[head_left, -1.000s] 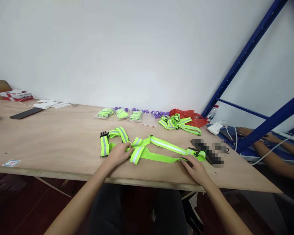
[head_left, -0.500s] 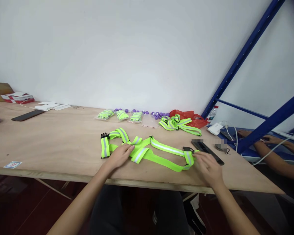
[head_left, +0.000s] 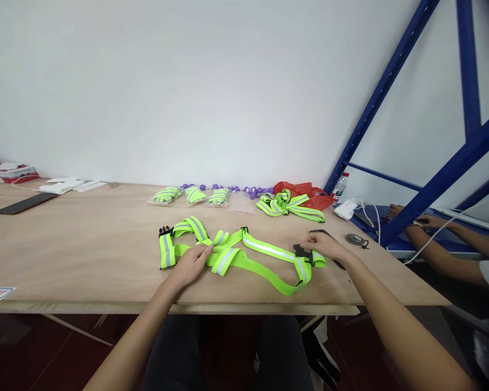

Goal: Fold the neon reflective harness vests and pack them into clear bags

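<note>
A neon yellow reflective strap harness [head_left: 264, 252] with grey stripes lies spread on the wooden table [head_left: 85, 255]. My left hand [head_left: 191, 263] rests on the crossing of its straps near the middle, fingers curled over the webbing. My right hand [head_left: 324, 245] is at the harness's right end, fingers closed around the strap beside a black buckle [head_left: 301, 251]. Another black buckle [head_left: 163, 231] sits at the left end.
Three bagged folded harnesses [head_left: 193, 194], purple beads [head_left: 250, 190], a loose harness [head_left: 287, 205] and a red bag [head_left: 309, 194] line the wall. A phone [head_left: 22, 202] and papers [head_left: 71, 185] lie far left. Another person's arms [head_left: 444, 244] reach in by the blue rack [head_left: 432, 174].
My right hand moved back from the table's near edge to the harness's right end and took hold by the buckle. The strap loop shifted a little. My view turned slightly right.
</note>
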